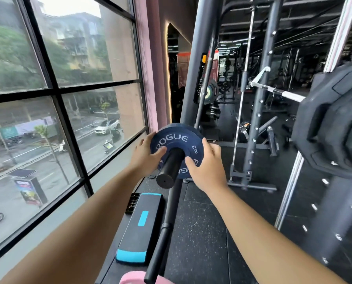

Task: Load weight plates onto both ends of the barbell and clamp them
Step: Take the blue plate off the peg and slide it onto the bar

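Gym scene seen from a head-worn camera, beside a tall black-framed window (pixel 48 89). Two bare hands hold a small blue weight plate (pixel 176 136) threaded on a black barbell sleeve (pixel 171 169). The sleeve passes through the plate's centre hole, and its blunt round end points toward the viewer, with a bare stretch in front of the plate.

The left hand (pixel 145 154) grips the plate's left rim, fingers curled behind the edge, thumb pressed on the face beside the hole. The right hand (pixel 205 167) grips the lower right rim the same way.

The plate's top edge overlaps a dark grey rack upright (pixel 201 68); whether they touch cannot be told. The window sill runs close to the left forearm. To the right, open floor (pixel 201 232) separates the hands from a large black plate (pixel 330 124) at the frame's edge. Below, a step platform (pixel 140 228) lies along the window wall, with a slanting black tube (pixel 162 232) just beside it.

The blue plate is matte, with white ROGUE lettering. The sleeve is a smooth satin cylinder. The floor is black rubber flecked with pale specks. The step is black with bright blue ends. The large plate is angular and many-sided, with grip cut-outs.
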